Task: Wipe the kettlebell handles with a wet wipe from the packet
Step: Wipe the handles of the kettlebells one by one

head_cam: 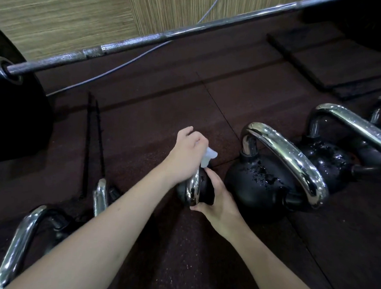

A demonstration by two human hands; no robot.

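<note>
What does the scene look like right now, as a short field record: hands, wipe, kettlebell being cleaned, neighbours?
left hand: grips the wet wipe on the chrome handle
right hand: holds the small kettlebell steady
neighbour kettlebells: large one to the right, droplets on its body; another behind it
barbell: across the far floor
packet: not in view

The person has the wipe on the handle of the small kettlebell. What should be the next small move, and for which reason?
Probably slide the left hand with the wet wipe down the chrome handle toward the near end. The wipe sits at the far top of the handle, the lower shiny part lies uncovered, and the right hand already steadies the small kettlebell.
</note>
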